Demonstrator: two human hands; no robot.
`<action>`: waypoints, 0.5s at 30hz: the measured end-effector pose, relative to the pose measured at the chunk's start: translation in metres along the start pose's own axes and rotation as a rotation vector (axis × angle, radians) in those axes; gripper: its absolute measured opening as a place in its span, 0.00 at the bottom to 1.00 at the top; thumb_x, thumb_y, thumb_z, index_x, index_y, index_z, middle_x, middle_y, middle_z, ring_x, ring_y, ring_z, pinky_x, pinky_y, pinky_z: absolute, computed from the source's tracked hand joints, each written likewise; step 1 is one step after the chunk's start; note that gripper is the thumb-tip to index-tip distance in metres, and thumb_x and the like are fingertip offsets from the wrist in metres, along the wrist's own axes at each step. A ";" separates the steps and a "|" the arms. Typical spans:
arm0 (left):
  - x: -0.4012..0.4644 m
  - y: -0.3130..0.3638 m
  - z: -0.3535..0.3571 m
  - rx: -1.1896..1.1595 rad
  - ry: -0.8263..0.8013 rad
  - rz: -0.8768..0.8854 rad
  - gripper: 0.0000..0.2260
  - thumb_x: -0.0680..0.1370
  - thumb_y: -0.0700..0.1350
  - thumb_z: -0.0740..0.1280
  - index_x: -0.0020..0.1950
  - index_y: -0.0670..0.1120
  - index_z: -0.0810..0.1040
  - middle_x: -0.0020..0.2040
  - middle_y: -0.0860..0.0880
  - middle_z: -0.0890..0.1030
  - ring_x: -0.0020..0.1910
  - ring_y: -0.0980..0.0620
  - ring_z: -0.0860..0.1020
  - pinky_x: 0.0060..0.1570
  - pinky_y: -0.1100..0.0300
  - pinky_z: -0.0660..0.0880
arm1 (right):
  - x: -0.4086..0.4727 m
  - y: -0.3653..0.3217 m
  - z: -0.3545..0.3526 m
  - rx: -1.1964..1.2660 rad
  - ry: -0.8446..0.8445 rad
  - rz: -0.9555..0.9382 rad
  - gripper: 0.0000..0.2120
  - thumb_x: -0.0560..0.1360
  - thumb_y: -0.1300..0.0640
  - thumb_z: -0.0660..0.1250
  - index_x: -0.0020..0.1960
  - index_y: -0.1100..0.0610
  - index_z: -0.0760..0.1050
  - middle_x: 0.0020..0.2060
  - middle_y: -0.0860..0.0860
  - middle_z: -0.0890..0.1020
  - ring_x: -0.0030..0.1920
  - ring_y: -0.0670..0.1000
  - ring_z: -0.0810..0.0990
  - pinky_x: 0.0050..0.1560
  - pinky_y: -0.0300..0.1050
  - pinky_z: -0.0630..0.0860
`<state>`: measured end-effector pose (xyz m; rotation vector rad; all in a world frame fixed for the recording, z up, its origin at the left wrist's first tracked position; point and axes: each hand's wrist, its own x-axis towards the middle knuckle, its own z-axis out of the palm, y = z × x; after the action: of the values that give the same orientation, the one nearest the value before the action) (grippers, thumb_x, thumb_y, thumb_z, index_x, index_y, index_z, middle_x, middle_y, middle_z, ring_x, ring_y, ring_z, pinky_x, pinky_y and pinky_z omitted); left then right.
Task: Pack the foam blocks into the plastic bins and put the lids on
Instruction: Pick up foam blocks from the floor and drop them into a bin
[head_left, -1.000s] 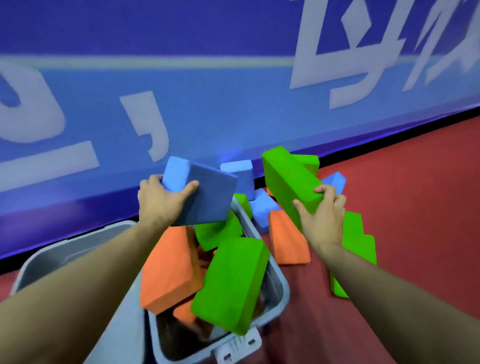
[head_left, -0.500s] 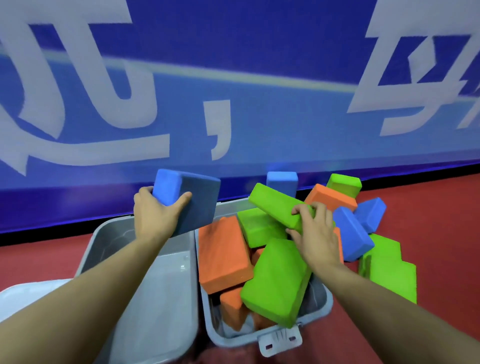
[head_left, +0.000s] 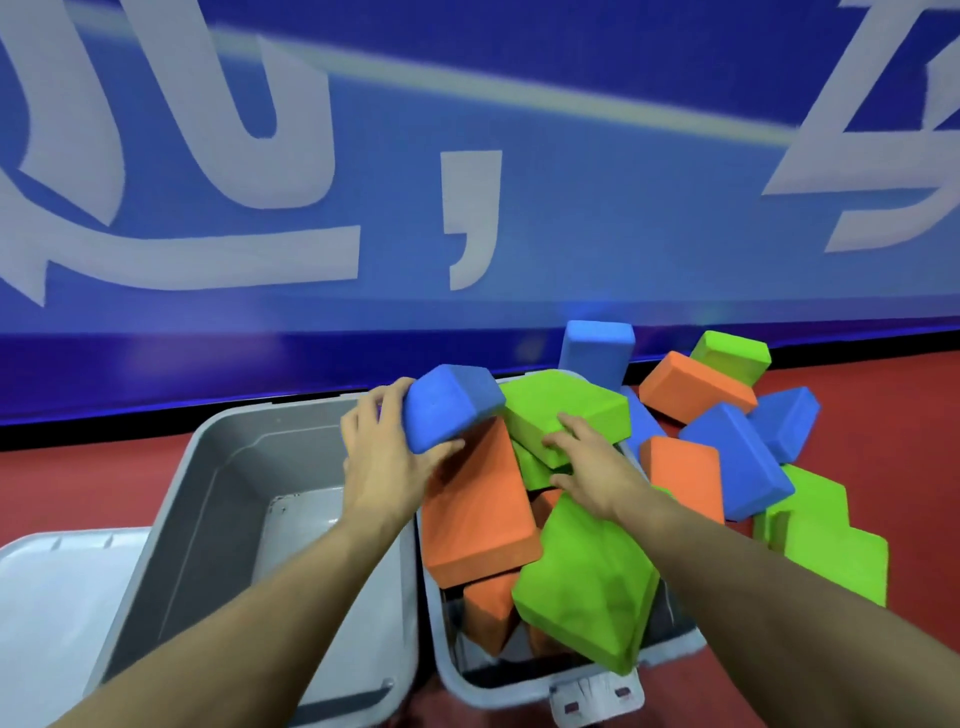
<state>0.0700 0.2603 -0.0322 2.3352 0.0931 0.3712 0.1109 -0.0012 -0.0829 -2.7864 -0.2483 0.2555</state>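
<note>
Foam blocks fill the right bin (head_left: 519, 686) under both hands. The left hand (head_left: 382, 457) grips a blue block (head_left: 449, 405) above an orange block (head_left: 475, 514); the right hand (head_left: 592, 467) lies flat with straight fingers on a green block (head_left: 566, 410). Below the left forearm sits the gray left bin (head_left: 208, 499), with loose blocks (head_left: 737, 457) piled on the red floor (head_left: 883, 415) beyond the right hand.

In front of me: a blue wall banner (head_left: 571, 218), darker blue at top and along its lower band, lighter in the middle, with big pale grey-white characters (head_left: 218, 260) and a comma shape (head_left: 470, 208) on it, plus a thin pale stripe (head_left: 519, 91) slanting across the upper part. Black baseboard strip (head_left: 104, 434) runs under it. Floor (head_left: 883, 431) is dark red, flat, evenly lit.
</note>
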 end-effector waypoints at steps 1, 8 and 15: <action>-0.006 0.001 0.003 0.027 -0.012 0.015 0.37 0.67 0.59 0.79 0.72 0.57 0.65 0.68 0.53 0.66 0.69 0.46 0.62 0.60 0.43 0.72 | -0.004 0.002 0.003 0.044 0.024 0.003 0.26 0.78 0.57 0.70 0.74 0.49 0.68 0.81 0.49 0.53 0.80 0.52 0.55 0.78 0.47 0.57; -0.053 0.009 0.029 0.317 -0.223 0.186 0.36 0.69 0.64 0.73 0.74 0.60 0.64 0.71 0.53 0.62 0.72 0.48 0.59 0.60 0.45 0.73 | -0.054 -0.010 0.016 0.548 0.378 0.230 0.15 0.81 0.60 0.65 0.68 0.56 0.74 0.70 0.55 0.72 0.71 0.54 0.71 0.71 0.43 0.64; -0.088 0.013 0.053 0.245 -0.395 0.235 0.30 0.77 0.58 0.69 0.78 0.53 0.65 0.74 0.49 0.63 0.73 0.47 0.58 0.75 0.52 0.60 | -0.094 -0.007 0.021 0.715 0.319 0.293 0.16 0.83 0.57 0.61 0.70 0.52 0.72 0.69 0.51 0.73 0.69 0.53 0.72 0.68 0.57 0.71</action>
<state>0.0012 0.1991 -0.0796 2.6241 -0.3473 0.0042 0.0142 -0.0070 -0.0858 -2.0944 0.2817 -0.0377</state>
